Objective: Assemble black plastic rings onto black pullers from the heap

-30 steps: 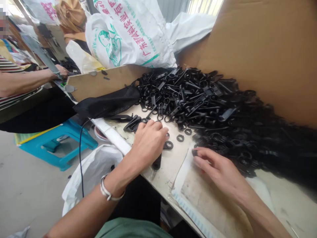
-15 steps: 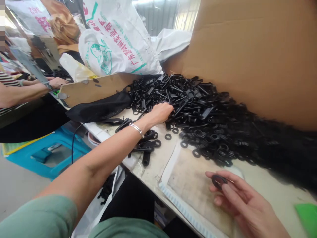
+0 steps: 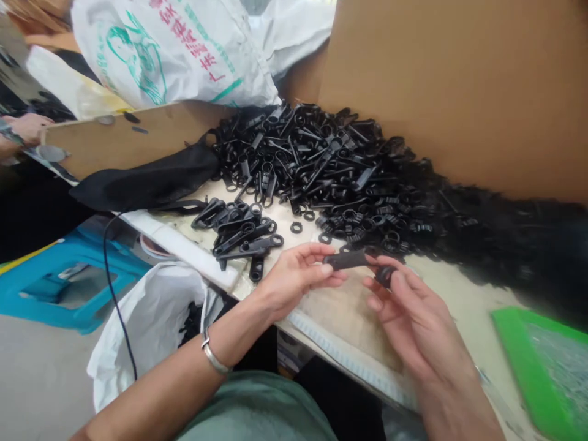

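Between the fingers of my left hand (image 3: 303, 272) is a black plastic handle-shaped part (image 3: 346, 261), held by one end and pointing right. My right hand (image 3: 413, 306) pinches a small black ring (image 3: 384, 275) close to the far end of that part. Whether ring and part touch is hard to make out, since my right fingers cover that end. Both hands are above a worn pad (image 3: 340, 312) near the table's front edge. Behind them rises a large heap of black plastic parts (image 3: 312, 153), long pieces and rings mixed.
A smaller group of black handle parts (image 3: 243, 233) lies left. A green tray (image 3: 509, 343) sits at the right. Cardboard (image 3: 450, 92) walls the back. An open white sack (image 3: 133, 331) stands below the table beside a blue stool (image 3: 87, 282). Another person's hand (image 3: 30, 127) shows far left.
My left hand has come back from the heap with a black handle-shaped part and now meets my right hand, which still holds the ring. The view has shifted right and downward.
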`<state>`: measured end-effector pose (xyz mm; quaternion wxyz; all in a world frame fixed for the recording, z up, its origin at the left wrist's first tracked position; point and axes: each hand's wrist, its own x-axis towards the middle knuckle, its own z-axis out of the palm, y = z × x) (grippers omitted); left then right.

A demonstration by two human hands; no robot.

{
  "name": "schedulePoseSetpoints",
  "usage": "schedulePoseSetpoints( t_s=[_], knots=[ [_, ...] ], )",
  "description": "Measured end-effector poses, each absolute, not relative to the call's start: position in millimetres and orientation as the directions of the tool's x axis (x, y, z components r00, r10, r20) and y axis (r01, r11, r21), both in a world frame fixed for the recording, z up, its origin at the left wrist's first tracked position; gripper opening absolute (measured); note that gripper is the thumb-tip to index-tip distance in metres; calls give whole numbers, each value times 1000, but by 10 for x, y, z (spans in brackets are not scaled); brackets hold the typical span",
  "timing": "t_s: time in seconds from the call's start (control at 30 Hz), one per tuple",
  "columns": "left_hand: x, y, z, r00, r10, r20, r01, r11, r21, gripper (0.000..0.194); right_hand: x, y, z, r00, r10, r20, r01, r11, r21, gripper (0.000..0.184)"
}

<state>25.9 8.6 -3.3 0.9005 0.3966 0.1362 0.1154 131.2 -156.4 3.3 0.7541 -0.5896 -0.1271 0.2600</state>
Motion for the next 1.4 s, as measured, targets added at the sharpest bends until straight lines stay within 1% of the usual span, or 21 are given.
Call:
schedulePoseSetpoints(
  t_s=[0.13, 0.23, 0.33, 0.43, 0.5, 0.57, 0.63, 0.73, 0.83, 0.93, 1.03, 1.13, 1.27, 1.33, 1.4],
  knots=[
    [250, -6, -96, 979, 103, -175, 53, 703, 710, 35, 1274, -1641, 17, 834, 546, -79, -160, 104, -982, 26],
    [257, 4, -52, 984, -59, -168, 157, 735, 660, 42, 1273, -1715, -10, 826, 557, -83, -125, 38, -991, 30],
    [239, 10, -77, 976, -154, -152, 215, 776, 593, 53, 1320, -1836, -52, 803, 588, -95, -78, -54, -996, 32],
    [219, -28, -172, 962, -219, -164, 273, 783, 558, 54, 1391, -1965, -73, 738, 657, -153, -4, -222, -975, 34],
    [226, -73, -221, 956, -198, -216, 287, 783, 552, 51, 1428, -2018, -64, 699, 701, -142, 104, -296, -950, 33],
    [246, -119, -225, 948, -126, -292, 276, 784, 556, 47, 1450, -2042, -46, 683, 729, -55, 249, -303, -920, 29],
    [267, -154, -187, 940, -73, -335, 267, 770, 580, 43, 1457, -2050, -33, 711, 701, 52, 348, -287, -893, 25],
    [281, -191, -120, 942, -51, -331, 256, 748, 612, 43, 1434, -2033, -39, 806, 572, 153, 372, -288, -883, 23],
    [277, -229, -114, 947, -30, -319, 233, 746, 623, 50, 1375, -1947, -68, 862, 471, 189, 358, -300, -884, 26],
    [270, -267, -143, 962, -20, -271, 201, 724, 660, 54, 1300, -1819, -106, 855, 472, 216, 383, -293, -876, 22],
    [270, -292, -147, 977, -17, -211, 164, 691, 704, 58, 1235, -1731, -144, 799, 513, 314, 511, -303, -805, 19],
    [276, -309, -124, 982, -1, -189, 142, 662, 736, 59, 1186, -1707, -184, 759, 555, 339, 575, -329, -749, 25],
    [282, -342, -131, 994, 17, -105, 73, 611, 788, 61, 1155, -1708, -219, 749, 548, 373, 611, -351, -710, 30],
    [273, -361, -155, 997, 49, -62, 24, 558, 829, 62, 1160, -1710, -210, 716, 570, 403, 664, -374, -648, 30],
    [251, -372, -177, 995, 92, -34, -10, 438, 899, 62, 1174, -1713, -179, 669, 616, 416, 720, -397, -569, 31]
  ],
)
